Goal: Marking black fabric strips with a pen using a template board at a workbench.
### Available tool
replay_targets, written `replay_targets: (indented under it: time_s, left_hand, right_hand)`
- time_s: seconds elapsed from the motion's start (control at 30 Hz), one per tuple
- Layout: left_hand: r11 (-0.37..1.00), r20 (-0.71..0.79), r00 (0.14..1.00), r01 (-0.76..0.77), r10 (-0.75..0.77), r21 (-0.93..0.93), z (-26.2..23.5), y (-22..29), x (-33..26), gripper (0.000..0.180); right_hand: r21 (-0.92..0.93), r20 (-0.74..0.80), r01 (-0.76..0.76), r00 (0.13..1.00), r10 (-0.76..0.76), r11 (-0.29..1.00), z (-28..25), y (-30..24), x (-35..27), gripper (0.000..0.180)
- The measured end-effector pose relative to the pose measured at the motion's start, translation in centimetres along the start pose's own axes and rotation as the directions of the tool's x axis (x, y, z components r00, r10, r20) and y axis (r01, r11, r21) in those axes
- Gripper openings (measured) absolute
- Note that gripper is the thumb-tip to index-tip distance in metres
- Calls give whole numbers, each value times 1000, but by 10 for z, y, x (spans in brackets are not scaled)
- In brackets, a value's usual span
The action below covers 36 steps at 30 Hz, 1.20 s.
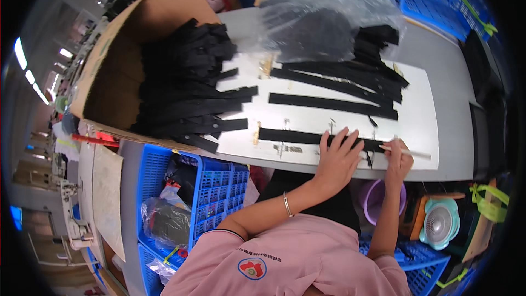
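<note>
While my left hand [337,156] lies spread flat on the nearest black strip [307,138], my right hand [397,159] pinches a thin white stick [408,153] at its end. Beyond, more strips [334,104] wait on the white board [427,109]; a heap [186,82] fills the cardboard box [109,71].

The setting is a garment or textile workshop: stacks of black fabric strips [186,85] cover a grey bench [438,66], blue plastic crates [219,186] stand alongside, and a sewing machine [68,208] sits at left.
</note>
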<state>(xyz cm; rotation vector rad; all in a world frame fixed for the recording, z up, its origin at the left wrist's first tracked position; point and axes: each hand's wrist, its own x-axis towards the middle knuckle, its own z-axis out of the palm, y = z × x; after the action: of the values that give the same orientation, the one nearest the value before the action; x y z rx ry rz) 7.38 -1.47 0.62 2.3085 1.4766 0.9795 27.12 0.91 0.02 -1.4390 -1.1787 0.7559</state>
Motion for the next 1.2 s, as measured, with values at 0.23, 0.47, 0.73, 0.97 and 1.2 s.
replay_targets:
  time_s: [0.23,0.47,0.73,0.97,1.2]
  left_hand:
    - [994,143,985,-102,94,49,14,-42,42,52]
    - [994,89,994,-51,60,-93,-5,-77,71,37]
    - [846,-253,945,303,-207,439,-108,-201,30,36]
    - [893,-356,894,373,-272,254,-150,-233,21,10]
    - [990,-202,979,3,25,138,-131,-147,35,11]
  right_hand:
    - [103,-102,139,986,-129,985,8,-2,1,25]
    - [14,-27,136,990,-136,991,13,2,4,25]
    - [-24,-25,184,983,-185,983,10,5,8,25]
    - [-2,-8,144,990,-144,990,13,2,7,25]
    - [10,-14,144,989,-144,990,9,4,8,26]
